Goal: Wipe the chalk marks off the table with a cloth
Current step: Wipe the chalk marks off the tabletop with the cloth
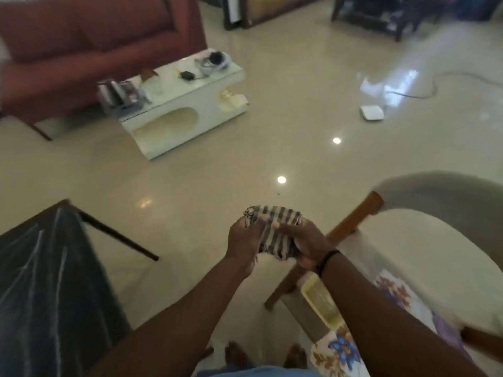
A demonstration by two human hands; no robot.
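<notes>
A bunched cloth (275, 227) with dark and white stripes is held in front of me above the floor. My left hand (243, 240) grips its left side and my right hand (307, 243), with a black band at the wrist, grips its right side. At the lower left stands a dark table (49, 281) with several long white chalk marks (61, 268) running across its top. Both hands are well to the right of this table, apart from it.
A wooden-framed chair (351, 227) with a pale cushion stands at the right, a yellow tray (324, 300) on its seat. A white coffee table (190, 104) with small items and a red sofa (81, 44) lie ahead. A white box (372, 112) and cable rest on the glossy floor.
</notes>
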